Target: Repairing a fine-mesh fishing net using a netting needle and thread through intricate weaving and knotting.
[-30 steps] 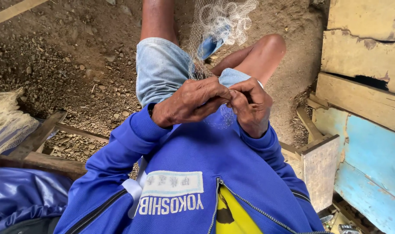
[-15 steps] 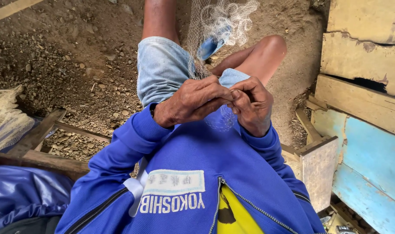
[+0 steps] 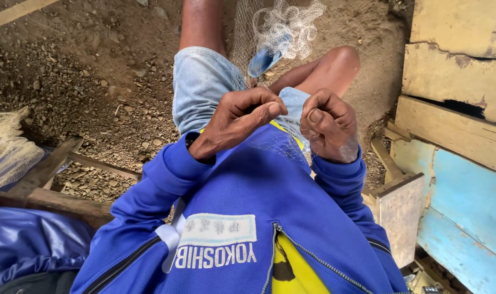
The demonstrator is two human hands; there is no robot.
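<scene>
Net: fine pale mesh fishing net [image 3: 283,22] stretches from lap to feet.
Hands: left hand [image 3: 242,117] and right hand [image 3: 329,125] pinch strands above lap.
Progress: mending looks midway; bunched mesh remains.

Two hands, left hand [image 3: 242,121] and right hand [image 3: 328,125], one fine net [image 3: 275,30], two bare knees

The fine netting [image 3: 275,142] across the lap is almost too thin to be made out where it passes between the left hand [image 3: 242,117] and the right hand [image 3: 329,125]; whether a strand is pinched cannot be told, the fingertips being curled inward. The blue object [image 3: 263,61] far off in the bunched net [image 3: 291,24] is blurred and half wrapped. The pale net [image 3: 5,149] at the left is cut by the edge, as are the planks [image 3: 460,71] on the right.
</scene>
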